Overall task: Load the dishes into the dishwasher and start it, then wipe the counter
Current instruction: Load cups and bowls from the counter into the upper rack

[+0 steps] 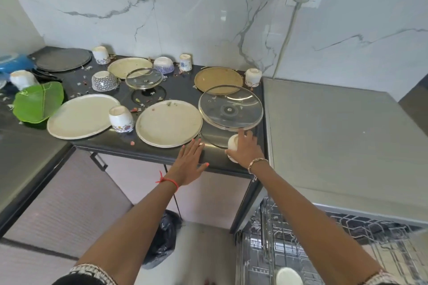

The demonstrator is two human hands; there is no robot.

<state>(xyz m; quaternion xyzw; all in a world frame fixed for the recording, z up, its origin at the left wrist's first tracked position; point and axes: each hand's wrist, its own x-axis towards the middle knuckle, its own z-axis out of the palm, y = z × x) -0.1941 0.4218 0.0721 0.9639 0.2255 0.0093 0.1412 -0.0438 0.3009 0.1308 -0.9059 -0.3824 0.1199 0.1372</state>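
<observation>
My right hand grips a small white cup at the front right of the dark counter, its fingertip touching the rim of a large glass lid. With straight spread fingers, my left hand hovers at the counter's front edge beside a cream plate. Spread over the counter are more cream plates, a brown plate, a smaller glass lid, upturned floral cups and bowls. The open dishwasher rack at lower right holds one white cup.
The steel dishwasher top stands right of the counter. A green leaf-shaped dish, a black tray and a blue container sit at the left. Food scraps litter the counter. A black bag lies on the floor.
</observation>
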